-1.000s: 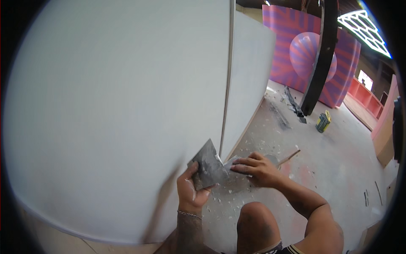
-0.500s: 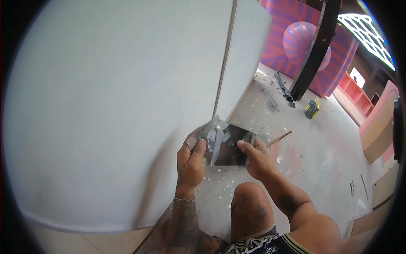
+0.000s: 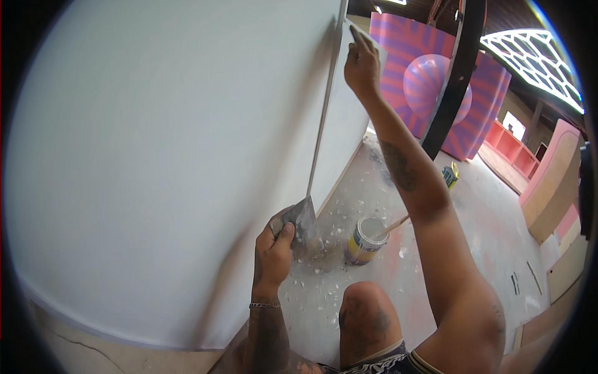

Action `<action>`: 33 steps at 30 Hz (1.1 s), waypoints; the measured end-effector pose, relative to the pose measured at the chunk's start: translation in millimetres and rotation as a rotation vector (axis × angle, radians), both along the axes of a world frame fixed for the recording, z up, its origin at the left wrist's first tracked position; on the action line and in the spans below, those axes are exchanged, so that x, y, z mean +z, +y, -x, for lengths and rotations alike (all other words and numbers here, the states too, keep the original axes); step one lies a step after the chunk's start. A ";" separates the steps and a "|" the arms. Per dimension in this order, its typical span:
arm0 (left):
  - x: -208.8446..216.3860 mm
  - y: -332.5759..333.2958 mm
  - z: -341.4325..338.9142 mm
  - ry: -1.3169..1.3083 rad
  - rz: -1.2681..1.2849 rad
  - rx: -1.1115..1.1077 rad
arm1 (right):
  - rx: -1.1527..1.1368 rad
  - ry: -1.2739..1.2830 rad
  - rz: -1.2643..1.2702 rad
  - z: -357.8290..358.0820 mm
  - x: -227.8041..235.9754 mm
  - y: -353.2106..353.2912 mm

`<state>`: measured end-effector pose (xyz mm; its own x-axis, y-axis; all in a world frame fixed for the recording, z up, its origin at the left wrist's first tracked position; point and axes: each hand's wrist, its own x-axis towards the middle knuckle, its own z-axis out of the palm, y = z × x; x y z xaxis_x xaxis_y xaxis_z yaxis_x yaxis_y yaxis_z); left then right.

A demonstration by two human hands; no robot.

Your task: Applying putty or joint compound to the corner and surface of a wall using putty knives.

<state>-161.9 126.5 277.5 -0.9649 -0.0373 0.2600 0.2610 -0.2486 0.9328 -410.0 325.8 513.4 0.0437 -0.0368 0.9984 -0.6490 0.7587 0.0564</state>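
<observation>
My left hand [image 3: 274, 255] grips a wide, smeared grey putty knife [image 3: 304, 227], thumb on its face, low beside the white panel's vertical edge. High up, my right arm reaches forward. The fingers of my right hand [image 3: 363, 65] are closed on a second putty knife [image 3: 355, 34], of which only a dark narrow part shows. It is at the upper part of the corner, near the dark edge line [image 3: 321, 124] between the large white panel [image 3: 174, 143] and the narrower white side face [image 3: 344, 106]. Whether its blade touches the surface I cannot tell.
An open paint can [image 3: 364, 246] with a stick [image 3: 397, 224] in it stands on the chip-strewn floor [image 3: 324, 305]. Behind my right forearm are a smaller can [image 3: 450, 176], a dark post [image 3: 458, 68] and a pink-purple striped block [image 3: 389, 56]. Curved wooden pieces [image 3: 557, 168] stand at right.
My right hand has gone from beside the left, where the two blades met, up to the top of the panel's edge. My left hand's blade has tilted, and the paint can shows.
</observation>
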 end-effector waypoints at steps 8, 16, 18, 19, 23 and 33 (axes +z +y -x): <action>-0.3 -12.4 -6.4 0.056 0.022 0.009 | -0.212 -0.064 -0.121 -12.4 -87.3 -15.6; -4.6 -6.2 3.1 0.081 -0.038 -0.031 | -0.593 0.082 -0.226 -31.3 -6.3 9.9; -1.3 -6.0 1.8 0.067 -0.034 -0.040 | -0.634 0.058 -0.237 -29.1 12.9 5.3; 0.2 -6.2 2.1 0.053 -0.041 -0.054 | -0.682 0.067 -0.293 -27.6 19.6 3.4; 2.1 -4.5 3.5 0.042 -0.077 -0.070 | -0.862 0.027 -0.418 -33.7 17.4 -6.3; 2.9 -10.9 1.0 0.030 -0.035 -0.063 | -1.032 0.059 -0.554 -42.1 -25.7 -22.1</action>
